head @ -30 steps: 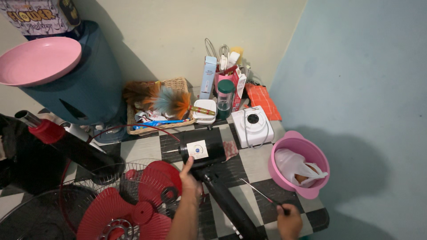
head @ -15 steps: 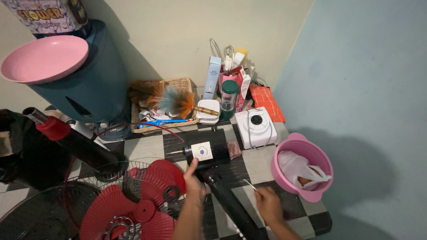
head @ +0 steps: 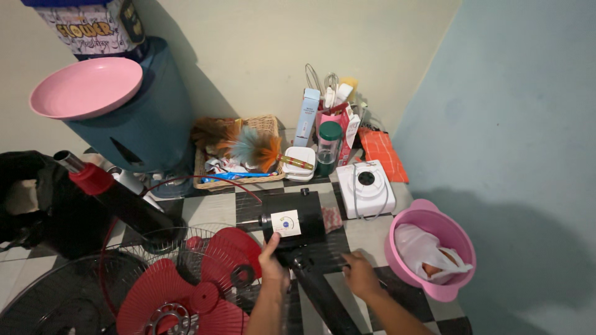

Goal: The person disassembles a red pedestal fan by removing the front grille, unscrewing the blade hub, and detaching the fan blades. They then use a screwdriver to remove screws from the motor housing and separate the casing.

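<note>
My left hand (head: 273, 263) grips the lower edge of a black fan motor housing (head: 293, 224) that lies on the checkered floor and carries a white sticker. A black stand pole (head: 323, 298) runs from the housing toward me, between my arms. My right hand (head: 360, 276) rests just right of the pole with its fingers curled around a thin metal tool (head: 383, 286), which the hand mostly hides. A red fan blade (head: 186, 291) lies to the left of my left hand, inside a black wire grille (head: 62, 298).
A pink basin (head: 459, 242) holding a plastic bag sits at the right. A white appliance (head: 366, 186) and a wicker basket (head: 267, 124) with a feather duster stand behind the motor. A teal container (head: 149, 130) with a pink plate (head: 87, 87) is back left, near a black bag (head: 37, 211).
My right hand has moved left from the floor's edge toward the pole and motor, carrying the thin tool. My left hand stays on the housing. The view has shifted slightly.
</note>
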